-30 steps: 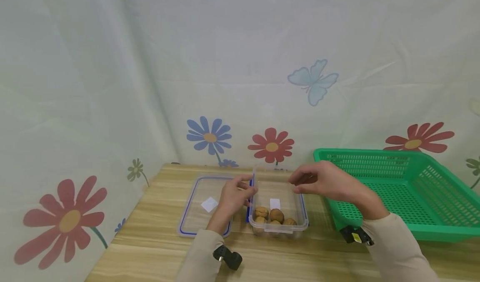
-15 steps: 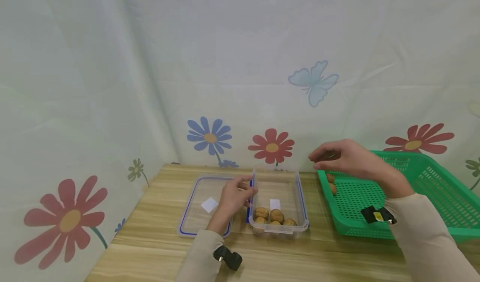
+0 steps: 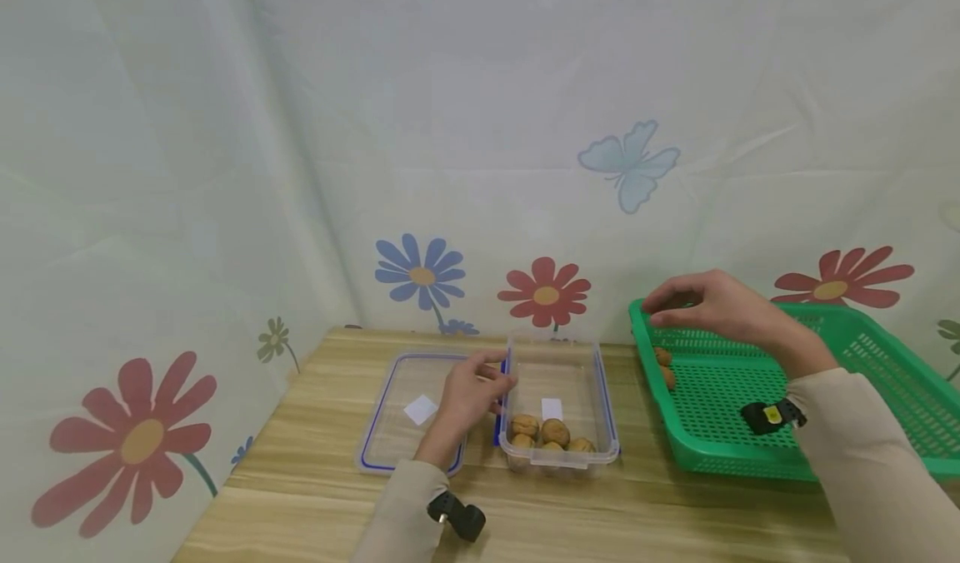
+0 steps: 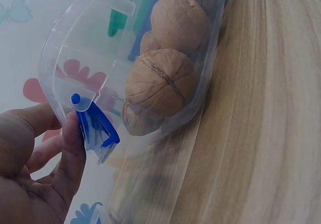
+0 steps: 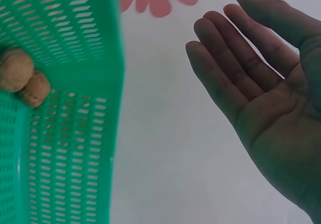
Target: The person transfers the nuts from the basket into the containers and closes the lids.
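A clear plastic food container (image 3: 562, 373) with blue latches stands uncovered, several walnuts (image 3: 555, 431) gathered at its near end. At its left wall, my left hand (image 3: 468, 392) holds the rim; the left wrist view puts the thumb beside a blue latch (image 4: 98, 128), with walnuts (image 4: 161, 78) behind the clear wall. My right hand (image 3: 712, 309) hovers over the left rim of the green basket (image 3: 678, 455). Its palm (image 5: 281, 128) shows bare in the right wrist view, fingers relaxed. Two walnuts (image 5: 17, 71) lie in the basket at its left side.
Left of the container, its clear lid (image 3: 386, 438) with a blue seal lies flat on the wooden table (image 3: 300, 455). A white label (image 3: 420, 409) is on the lid. Behind the table hangs a flower-printed curtain (image 3: 480, 130).
My right hand has moved right from over the container to above the basket's left side, uncovering the two walnuts there. The left hand stays at the container's rim.
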`<action>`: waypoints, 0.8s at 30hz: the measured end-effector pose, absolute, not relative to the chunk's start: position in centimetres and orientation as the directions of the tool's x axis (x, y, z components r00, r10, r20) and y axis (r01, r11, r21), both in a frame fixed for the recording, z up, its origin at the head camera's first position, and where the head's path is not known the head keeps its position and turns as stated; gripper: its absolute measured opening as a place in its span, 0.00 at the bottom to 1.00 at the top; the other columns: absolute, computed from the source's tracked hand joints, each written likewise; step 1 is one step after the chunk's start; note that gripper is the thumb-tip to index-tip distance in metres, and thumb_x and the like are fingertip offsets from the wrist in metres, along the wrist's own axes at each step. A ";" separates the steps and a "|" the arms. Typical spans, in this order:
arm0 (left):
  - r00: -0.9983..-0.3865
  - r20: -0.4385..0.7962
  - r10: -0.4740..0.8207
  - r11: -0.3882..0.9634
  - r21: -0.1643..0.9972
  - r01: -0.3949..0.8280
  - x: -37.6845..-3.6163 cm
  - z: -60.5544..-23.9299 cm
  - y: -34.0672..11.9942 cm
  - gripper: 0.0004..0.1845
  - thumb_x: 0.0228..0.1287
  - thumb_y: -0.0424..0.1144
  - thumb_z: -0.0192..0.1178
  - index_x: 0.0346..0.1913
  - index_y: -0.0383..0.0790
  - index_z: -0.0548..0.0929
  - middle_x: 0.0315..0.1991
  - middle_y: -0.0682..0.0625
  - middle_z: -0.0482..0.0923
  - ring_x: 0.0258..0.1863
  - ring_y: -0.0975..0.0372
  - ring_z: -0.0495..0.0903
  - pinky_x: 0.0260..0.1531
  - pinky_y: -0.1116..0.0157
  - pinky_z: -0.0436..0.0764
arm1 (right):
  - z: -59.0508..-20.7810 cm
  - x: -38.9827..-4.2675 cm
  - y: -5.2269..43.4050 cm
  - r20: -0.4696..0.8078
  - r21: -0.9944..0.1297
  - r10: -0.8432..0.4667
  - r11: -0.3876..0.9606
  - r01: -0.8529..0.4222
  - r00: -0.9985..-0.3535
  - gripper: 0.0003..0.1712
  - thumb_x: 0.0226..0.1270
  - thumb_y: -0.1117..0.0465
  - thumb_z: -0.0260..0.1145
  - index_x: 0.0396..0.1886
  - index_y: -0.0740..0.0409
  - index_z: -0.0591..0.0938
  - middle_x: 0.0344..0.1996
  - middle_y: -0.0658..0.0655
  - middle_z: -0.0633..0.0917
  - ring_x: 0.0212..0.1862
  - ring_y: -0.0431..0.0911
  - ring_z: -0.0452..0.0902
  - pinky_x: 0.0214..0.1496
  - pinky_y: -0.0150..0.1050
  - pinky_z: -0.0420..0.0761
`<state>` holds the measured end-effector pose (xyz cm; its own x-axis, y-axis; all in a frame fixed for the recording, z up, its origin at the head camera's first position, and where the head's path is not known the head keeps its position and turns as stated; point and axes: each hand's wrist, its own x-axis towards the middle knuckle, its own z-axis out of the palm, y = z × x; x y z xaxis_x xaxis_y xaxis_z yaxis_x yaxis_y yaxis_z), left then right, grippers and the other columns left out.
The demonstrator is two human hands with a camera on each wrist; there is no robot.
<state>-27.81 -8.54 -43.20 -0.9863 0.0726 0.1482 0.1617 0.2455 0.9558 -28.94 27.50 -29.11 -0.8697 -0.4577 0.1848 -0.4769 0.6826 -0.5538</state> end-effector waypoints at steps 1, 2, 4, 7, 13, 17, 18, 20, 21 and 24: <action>-0.986 0.149 0.073 0.245 0.956 0.163 -27.8 -43.2 -8.6 0.23 0.70 0.30 0.69 0.66 0.33 0.82 0.41 0.41 0.82 0.24 0.59 0.83 0.24 0.62 0.90 | -29.3 -29.1 27.7 0.179 -0.554 -0.454 0.686 -0.471 -0.873 0.19 0.75 0.53 0.73 0.58 0.58 0.89 0.53 0.53 0.89 0.56 0.51 0.84 0.58 0.51 0.86; -0.986 0.150 0.074 0.243 0.956 0.164 -27.8 -43.2 -8.6 0.23 0.70 0.30 0.69 0.66 0.32 0.82 0.41 0.41 0.82 0.24 0.59 0.83 0.24 0.62 0.90 | -29.4 -29.3 27.9 0.174 -0.555 -0.454 0.688 -0.468 -0.874 0.19 0.75 0.52 0.73 0.58 0.58 0.89 0.53 0.54 0.89 0.57 0.52 0.84 0.59 0.52 0.86; -0.986 0.151 0.076 0.240 0.957 0.165 -27.8 -43.2 -8.6 0.23 0.70 0.30 0.69 0.66 0.32 0.82 0.41 0.41 0.82 0.24 0.59 0.83 0.24 0.62 0.90 | -29.7 -29.7 28.3 0.163 -0.557 -0.454 0.691 -0.461 -0.876 0.20 0.76 0.51 0.72 0.58 0.58 0.88 0.54 0.54 0.89 0.58 0.53 0.83 0.59 0.54 0.85; -0.986 0.149 0.076 0.236 0.958 0.163 -27.8 -43.3 -8.6 0.23 0.70 0.30 0.69 0.66 0.32 0.82 0.40 0.41 0.82 0.24 0.59 0.83 0.24 0.62 0.90 | -30.1 -30.1 28.8 0.141 -0.569 -0.448 0.693 -0.442 -0.883 0.21 0.76 0.50 0.72 0.59 0.58 0.88 0.54 0.54 0.89 0.59 0.54 0.83 0.59 0.57 0.85; -0.986 0.150 0.073 0.235 0.958 0.163 -27.8 -43.3 -8.6 0.22 0.70 0.30 0.70 0.65 0.32 0.83 0.39 0.42 0.82 0.24 0.60 0.82 0.23 0.62 0.90 | -31.4 -31.1 29.7 0.090 -0.603 -0.456 0.682 -0.413 -0.885 0.21 0.77 0.52 0.71 0.60 0.60 0.87 0.55 0.56 0.88 0.59 0.56 0.83 0.60 0.56 0.85; -0.986 0.152 0.071 0.236 0.958 0.164 -27.8 -43.4 -8.6 0.23 0.69 0.30 0.70 0.65 0.32 0.83 0.39 0.42 0.82 0.24 0.60 0.82 0.24 0.62 0.90 | -32.3 -31.8 30.3 0.057 -0.627 -0.483 0.664 -0.408 -0.874 0.21 0.78 0.56 0.70 0.61 0.64 0.86 0.56 0.59 0.88 0.60 0.57 0.83 0.60 0.56 0.86; -0.986 0.152 0.069 0.238 0.957 0.164 -27.8 -43.4 -8.6 0.23 0.69 0.30 0.70 0.65 0.32 0.83 0.39 0.42 0.82 0.24 0.60 0.82 0.24 0.62 0.90 | -32.5 -31.9 30.4 0.050 -0.634 -0.488 0.659 -0.405 -0.871 0.21 0.78 0.56 0.70 0.61 0.65 0.85 0.57 0.60 0.87 0.59 0.57 0.83 0.60 0.56 0.86; -0.986 0.151 0.067 0.243 0.956 0.163 -27.8 -43.4 -8.6 0.23 0.69 0.30 0.70 0.65 0.33 0.83 0.39 0.42 0.82 0.24 0.60 0.82 0.24 0.62 0.90 | -32.8 -32.1 30.6 0.036 -0.649 -0.495 0.649 -0.397 -0.868 0.20 0.78 0.58 0.70 0.61 0.66 0.85 0.56 0.61 0.87 0.59 0.56 0.83 0.60 0.55 0.86; -0.986 0.151 0.067 0.244 0.956 0.162 -27.8 -43.4 -8.6 0.23 0.69 0.30 0.70 0.65 0.33 0.83 0.39 0.42 0.82 0.24 0.60 0.82 0.24 0.62 0.90 | -33.0 -32.2 30.6 0.031 -0.656 -0.499 0.644 -0.394 -0.866 0.20 0.78 0.58 0.69 0.61 0.66 0.85 0.56 0.61 0.87 0.58 0.56 0.83 0.60 0.55 0.86; -0.986 0.153 0.067 0.243 0.956 0.165 -27.9 -43.5 -8.6 0.22 0.69 0.30 0.70 0.65 0.33 0.83 0.39 0.42 0.82 0.24 0.60 0.83 0.24 0.62 0.90 | -33.5 -32.5 30.9 0.012 -0.673 -0.507 0.633 -0.383 -0.862 0.19 0.78 0.60 0.69 0.61 0.67 0.85 0.56 0.62 0.87 0.57 0.54 0.84 0.60 0.56 0.86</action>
<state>-27.89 -8.62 -43.49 -0.9860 0.0672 0.1528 0.1647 0.2433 0.9559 -32.48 30.85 -33.48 -0.8616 -0.5075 0.0124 -0.3825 0.6330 -0.6730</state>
